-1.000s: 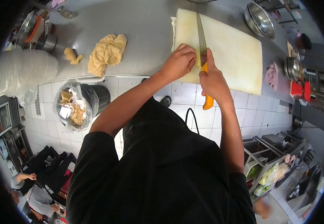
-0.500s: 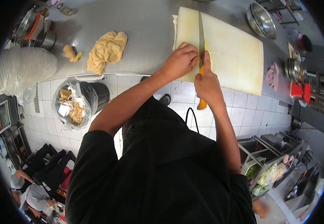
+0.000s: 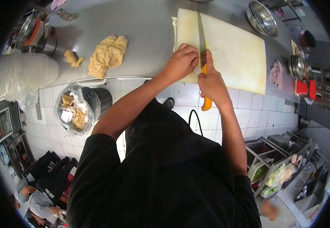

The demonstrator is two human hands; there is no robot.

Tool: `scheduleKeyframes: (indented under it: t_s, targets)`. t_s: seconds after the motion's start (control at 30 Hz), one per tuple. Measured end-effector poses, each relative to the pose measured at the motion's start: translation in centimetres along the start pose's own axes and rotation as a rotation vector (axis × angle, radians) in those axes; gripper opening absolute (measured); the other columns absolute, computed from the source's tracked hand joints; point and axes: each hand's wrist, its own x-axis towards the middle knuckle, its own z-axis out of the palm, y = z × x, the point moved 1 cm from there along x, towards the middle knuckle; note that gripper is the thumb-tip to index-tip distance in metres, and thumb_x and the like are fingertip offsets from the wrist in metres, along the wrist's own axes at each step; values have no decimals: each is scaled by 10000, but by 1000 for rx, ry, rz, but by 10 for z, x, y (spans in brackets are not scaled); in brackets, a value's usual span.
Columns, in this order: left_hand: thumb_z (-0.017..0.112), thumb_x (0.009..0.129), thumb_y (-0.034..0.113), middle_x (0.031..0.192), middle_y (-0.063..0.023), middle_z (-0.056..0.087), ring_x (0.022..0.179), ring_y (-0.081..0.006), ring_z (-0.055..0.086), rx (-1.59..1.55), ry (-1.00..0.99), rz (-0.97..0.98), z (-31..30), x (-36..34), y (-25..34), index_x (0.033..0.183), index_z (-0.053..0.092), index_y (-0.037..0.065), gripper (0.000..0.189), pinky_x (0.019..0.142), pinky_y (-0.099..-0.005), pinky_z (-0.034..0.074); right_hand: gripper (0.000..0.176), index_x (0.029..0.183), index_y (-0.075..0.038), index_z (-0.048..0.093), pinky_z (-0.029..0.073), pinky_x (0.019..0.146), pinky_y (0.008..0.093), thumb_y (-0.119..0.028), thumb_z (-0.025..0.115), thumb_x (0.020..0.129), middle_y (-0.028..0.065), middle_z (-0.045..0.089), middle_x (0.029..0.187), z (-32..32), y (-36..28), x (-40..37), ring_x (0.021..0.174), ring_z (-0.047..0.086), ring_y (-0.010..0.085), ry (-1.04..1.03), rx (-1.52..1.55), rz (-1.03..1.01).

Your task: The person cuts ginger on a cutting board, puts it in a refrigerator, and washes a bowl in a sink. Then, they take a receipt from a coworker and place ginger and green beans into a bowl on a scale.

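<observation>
My right hand (image 3: pixel 213 84) is closed around the orange handle of a kitchen knife (image 3: pixel 201 32), its index finger stretched along the blade. The blade lies over the left part of a thick white cutting board (image 3: pixel 237 49), tip pointing away from me. Close to its left side, my left hand (image 3: pixel 182 62) is on the board with curled fingers; whatever they grip is hidden. Thin pale-yellow slivers (image 3: pixel 207 45) show just right of the blade. A knob of ginger (image 3: pixel 72 58) lies on the steel counter to the left, beside a crumpled tan cloth (image 3: pixel 108 56).
Steel bowls (image 3: pixel 262 19) stand behind the board's right side, with a pink cloth (image 3: pixel 276 75) nearer. Stacked plastic-wrapped containers (image 3: pixel 24 74) occupy the counter's left end. Below is a lined trash bin (image 3: pixel 75 110). Other people (image 3: pixel 45 186) are at lower left.
The view has shifted slightly, moving the board a little left in the picture. Both hands stay at the knife, its blade angled slightly differently; the grip is unchanged.
</observation>
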Motion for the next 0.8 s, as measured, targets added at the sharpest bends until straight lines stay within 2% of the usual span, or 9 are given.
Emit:
scheduleKeyframes:
  t_s: [0.07, 0.17, 0.27, 0.37, 0.47, 0.57, 0.67, 0.8]
  targets:
    - [680, 770, 5, 957, -80, 632, 938, -265, 580, 7, -4, -3, 0, 0, -1, 826, 666, -6, 58, 829, -348, 500, 732, 1525, -49, 84, 538, 542, 378, -13, 372, 853, 269, 597, 1178, 4, 4, 2, 483, 601, 259, -3, -3, -5]
    - [677, 771, 3, 954, -80, 630, 937, -265, 579, 5, 6, -6, 0, 0, 0, 830, 666, -4, 60, 828, -348, 499, 732, 1525, -54, 77, 540, 550, 381, -4, 370, 857, 269, 624, 1114, 8, 13, 6, 479, 598, 260, 54, -38, -69]
    - [675, 769, 3, 950, -80, 627, 939, -266, 578, 7, -5, -11, -1, 0, 1, 832, 663, -4, 64, 828, -350, 499, 746, 1528, -62, 61, 539, 563, 378, -10, 381, 856, 258, 620, 1120, 6, 8, 6, 483, 599, 261, 25, -43, -26]
    - [676, 766, 3, 950, -80, 624, 940, -268, 577, 1, -3, -4, 1, 0, -2, 835, 661, -5, 71, 827, -353, 498, 756, 1530, -67, 47, 540, 574, 373, -22, 385, 856, 255, 586, 1192, 15, 23, 26, 492, 606, 265, 28, -81, -52]
    - [682, 760, 2, 954, -79, 622, 941, -270, 575, 9, -3, -9, 1, 0, 0, 834, 662, -3, 77, 827, -354, 499, 760, 1530, -64, 63, 541, 574, 371, -35, 393, 846, 244, 564, 1232, -1, 7, 28, 497, 613, 270, -28, 18, -1]
    - [684, 755, -3, 956, -79, 620, 941, -272, 574, 6, -8, 3, 0, 0, 0, 833, 665, 0, 80, 825, -355, 499, 772, 1526, -39, 86, 547, 620, 381, -32, 394, 819, 280, 659, 933, -12, -1, 16, 533, 639, 304, -1, 57, -24]
    - [684, 756, -5, 956, -80, 618, 941, -273, 573, 9, 8, 12, 0, 0, 0, 832, 667, 3, 78, 826, -354, 498, 767, 1525, -30, 79, 550, 619, 374, -30, 393, 826, 286, 655, 959, -13, -8, 2, 527, 638, 296, -22, -6, 14]
    - [685, 760, -2, 955, -80, 617, 942, -272, 570, 1, 11, -3, 0, -1, 1, 833, 668, 3, 75, 828, -353, 496, 756, 1524, -24, 81, 551, 617, 375, -22, 386, 832, 282, 658, 909, -5, -5, 2, 520, 635, 289, -3, 5, 3]
